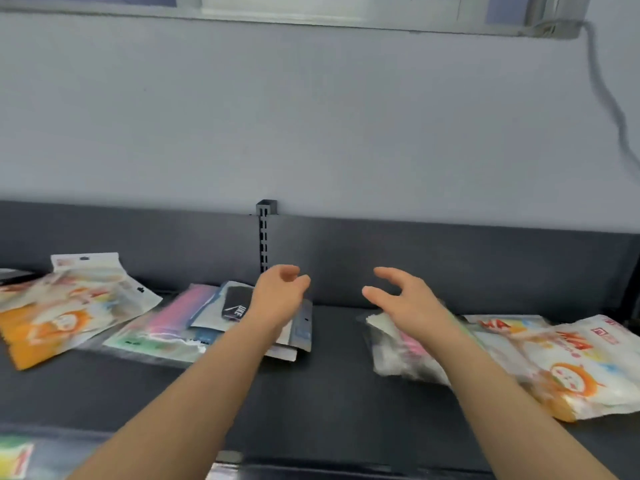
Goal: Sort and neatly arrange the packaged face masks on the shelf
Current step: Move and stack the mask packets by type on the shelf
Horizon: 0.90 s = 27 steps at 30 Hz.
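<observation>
Both hands are empty: your left hand (280, 292) hangs loosely curled over the mixed pile (207, 323) at centre left, and your right hand (405, 299) is spread above the clear pack (394, 351) at centre right. The shelf (329, 382) looks unsorted, with the left orange pack (59, 317) and right orange pack (571, 365) at opposite edges of the frame, so you're likely between picks. Next, probably pair those two, lifting flat because the film looks slippery.
</observation>
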### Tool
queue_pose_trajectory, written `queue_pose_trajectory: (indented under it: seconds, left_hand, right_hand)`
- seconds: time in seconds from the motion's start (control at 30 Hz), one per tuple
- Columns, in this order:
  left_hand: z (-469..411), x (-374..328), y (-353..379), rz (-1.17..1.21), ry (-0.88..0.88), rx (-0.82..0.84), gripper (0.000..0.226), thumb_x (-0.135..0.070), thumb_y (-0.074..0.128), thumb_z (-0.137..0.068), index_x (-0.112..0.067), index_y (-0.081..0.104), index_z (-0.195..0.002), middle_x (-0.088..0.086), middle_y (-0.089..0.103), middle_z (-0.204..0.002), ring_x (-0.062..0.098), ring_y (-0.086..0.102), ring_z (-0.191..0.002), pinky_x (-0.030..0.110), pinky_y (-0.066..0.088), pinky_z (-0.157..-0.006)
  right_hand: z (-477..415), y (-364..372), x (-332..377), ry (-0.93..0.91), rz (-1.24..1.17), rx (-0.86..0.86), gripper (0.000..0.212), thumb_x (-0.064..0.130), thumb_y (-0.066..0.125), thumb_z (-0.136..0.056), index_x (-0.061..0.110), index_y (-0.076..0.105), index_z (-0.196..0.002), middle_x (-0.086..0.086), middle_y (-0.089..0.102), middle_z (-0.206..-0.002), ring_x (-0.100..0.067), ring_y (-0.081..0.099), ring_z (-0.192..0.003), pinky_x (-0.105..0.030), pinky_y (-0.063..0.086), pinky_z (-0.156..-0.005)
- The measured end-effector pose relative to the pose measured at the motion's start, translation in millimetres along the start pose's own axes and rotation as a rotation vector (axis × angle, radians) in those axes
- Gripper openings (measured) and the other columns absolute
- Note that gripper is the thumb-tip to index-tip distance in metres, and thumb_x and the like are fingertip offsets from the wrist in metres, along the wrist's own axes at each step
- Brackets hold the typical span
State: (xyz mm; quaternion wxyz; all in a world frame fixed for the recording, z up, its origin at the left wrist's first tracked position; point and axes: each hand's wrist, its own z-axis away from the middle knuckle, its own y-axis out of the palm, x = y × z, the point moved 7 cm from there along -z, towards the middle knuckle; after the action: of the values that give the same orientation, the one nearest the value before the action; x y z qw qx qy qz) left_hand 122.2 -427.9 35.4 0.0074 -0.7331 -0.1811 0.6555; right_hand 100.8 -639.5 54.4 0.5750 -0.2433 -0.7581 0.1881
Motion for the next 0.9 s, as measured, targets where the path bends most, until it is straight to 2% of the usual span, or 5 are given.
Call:
queue_pose_trajectory:
  seconds: [0.07,0.23,0.5,0.63,0.9]
  left_hand:
    - [-6.9,11.1,-47.3,-0.042,-0.018,-0.121,0.038,-0.019,0.061,-0.094,-0.008,0.059,-0.131,0.005,0.061,-0.127,0.018,0.056,-0.106,0.030,0.043,-0.092]
    - [-21.4,48.9,-156.1,-0.249,-0.146,-0.211,0.014,-0.016,0.062,-0.091,-0.003,0.064,-0.088,0.014,0.059,-0.091,0.027,0.052,-0.087,0.032,0.038,-0.077]
    - [-28.9,109.4,-244.6,-0.430,-0.523,-0.032,0.035,-0.038,0.061,-0.092,-0.005,0.056,-0.100,0.011,0.055,-0.083,0.024,0.049,-0.069,0.032,0.043,-0.071]
    - [-45.6,113.1,-245.5,-0.316,-0.491,0.057,0.040,-0.036,0.064,-0.090,-0.005,0.058,-0.113,0.013,0.059,-0.103,0.030,0.056,-0.082,0.038,0.052,-0.074]
    - [-61.2,128.1,-235.1,0.092,-0.479,0.091,0.015,-0.001,0.062,-0.087,-0.003,0.053,-0.075,0.014,0.060,-0.066,0.018,0.060,-0.040,0.019,0.046,-0.043]
  right_hand:
    - [-2.6,29.5,16.1,-0.009,-0.010,0.068,0.054,0.036,0.063,-0.090,0.026,0.047,-0.140,0.011,0.045,-0.143,0.002,0.054,-0.083,-0.020,0.036,-0.088]
    - [-8.5,109.0,55.6,-0.081,0.009,0.229,0.053,0.035,0.061,-0.092,0.025,0.045,-0.142,0.011,0.043,-0.147,-0.010,0.042,-0.131,-0.019,0.030,-0.099]
    - [-15.4,211.2,110.3,-0.134,0.060,0.364,0.044,0.032,0.049,-0.097,0.024,0.048,-0.141,0.010,0.047,-0.143,-0.008,0.047,-0.121,-0.018,0.032,-0.093]
    - [-19.0,241.6,121.2,-0.130,0.159,0.400,0.042,0.031,0.052,-0.097,0.019,0.054,-0.137,0.005,0.045,-0.147,-0.011,0.044,-0.130,-0.021,0.032,-0.101]
    - [-4.7,268.8,123.8,-0.020,0.391,0.408,0.086,0.057,0.077,-0.069,0.013,0.048,-0.137,-0.003,0.048,-0.138,-0.022,0.048,-0.124,-0.035,0.041,-0.102]
